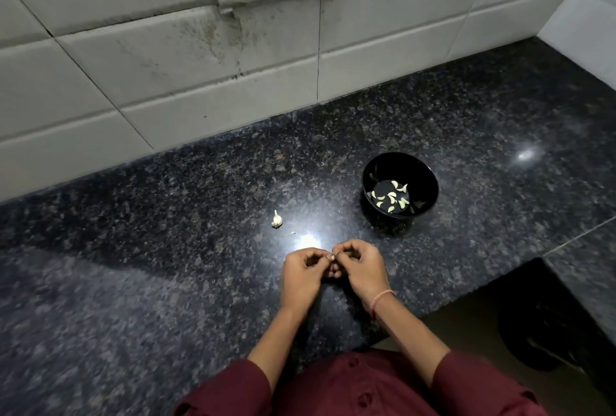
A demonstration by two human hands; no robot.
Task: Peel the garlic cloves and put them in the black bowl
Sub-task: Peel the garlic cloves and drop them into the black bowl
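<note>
The left hand point(301, 270) and right hand point(361, 265) pinch 1 garlic clove point(333, 257) (mostly hidden); at 1 o'clock, a bowl point(385, 169) of peeled cloves point(390, 197) stands on the desk point(166, 249).

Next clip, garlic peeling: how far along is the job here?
Done: several peeled cloves lie in the black bowl. In hand: the left hand and right hand pinch one small clove between them, apparently peeling it. Left: that clove, plus one seemingly unpeeled garlic piece on the countertop.

head view looks steeply down, close over the countertop point(166, 282).
</note>
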